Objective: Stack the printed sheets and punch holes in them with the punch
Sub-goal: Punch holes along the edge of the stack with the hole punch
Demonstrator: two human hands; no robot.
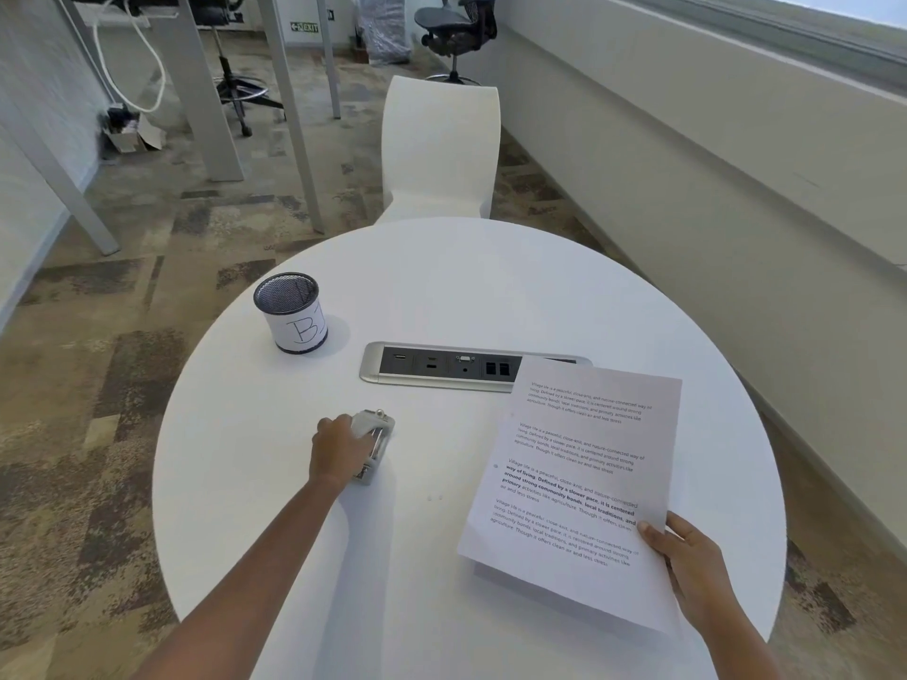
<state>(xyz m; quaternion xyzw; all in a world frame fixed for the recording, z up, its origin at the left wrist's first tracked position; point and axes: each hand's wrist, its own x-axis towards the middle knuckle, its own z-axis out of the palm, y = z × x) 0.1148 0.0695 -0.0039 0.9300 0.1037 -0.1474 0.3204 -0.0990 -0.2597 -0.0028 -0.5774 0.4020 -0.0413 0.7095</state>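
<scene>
Two hands are busy at once, and this is where I see the risk. My left hand (338,454) is closed over the punch (375,441), which sits on the table (441,267) left of its middle, toward the near-left edge. My right hand (687,561) pinches the printed sheets (574,483) at their near right corner, thumb on top, and the stack is lifted off the surface on the right side of the table. One hole already shows near the left margin of the top sheet, and two small paper dots (435,497) lie between punch and stack. I judge the sheets can slide apart, because only one corner is held and a lower sheet already peeks out at the near edge. Then the next holes would not line up. The far corner of the stack overlaps the socket panel (441,368) and may catch there. The mesh cup (290,311) stands well apart, near the far-left edge.
</scene>
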